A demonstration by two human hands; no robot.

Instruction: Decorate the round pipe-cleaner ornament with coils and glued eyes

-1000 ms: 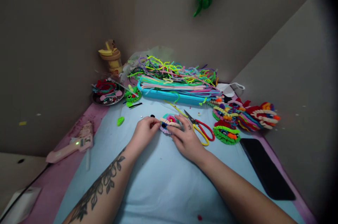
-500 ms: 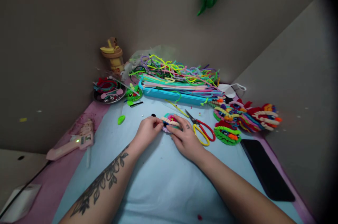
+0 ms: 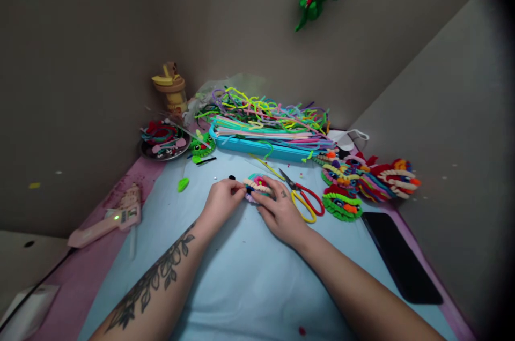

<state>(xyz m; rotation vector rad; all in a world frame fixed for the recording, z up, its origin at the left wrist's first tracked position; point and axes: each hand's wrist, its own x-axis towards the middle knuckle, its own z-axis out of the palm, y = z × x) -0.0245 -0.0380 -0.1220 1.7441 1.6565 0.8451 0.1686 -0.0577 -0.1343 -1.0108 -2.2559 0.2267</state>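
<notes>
A small pipe-cleaner figure [image 3: 257,184] in cream, pink, teal, dark blue and lilac lies between my hands on the light blue cloth. My right hand [image 3: 281,212] holds it from the right, fingers laid over its near and far sides. At its left end, my left hand [image 3: 227,196] pinches with thumb and forefinger at the dark blue part; whether a small piece sits in that pinch is hidden. Just beyond the left hand lies a small black disc [image 3: 232,177]. Scissors [image 3: 301,195] with one red and one yellow handle rest beside my right hand.
A blue tray [image 3: 261,149] heaped with pipe cleaners stands at the back. At left are a pink glue gun [image 3: 107,223] and a metal bowl [image 3: 164,153] of bits. Finished colourful figures [image 3: 341,202] and a black phone [image 3: 400,258] lie at right.
The whole view has shifted slightly, so things sit a little further left. Both hands keep the same hold on the figure.
</notes>
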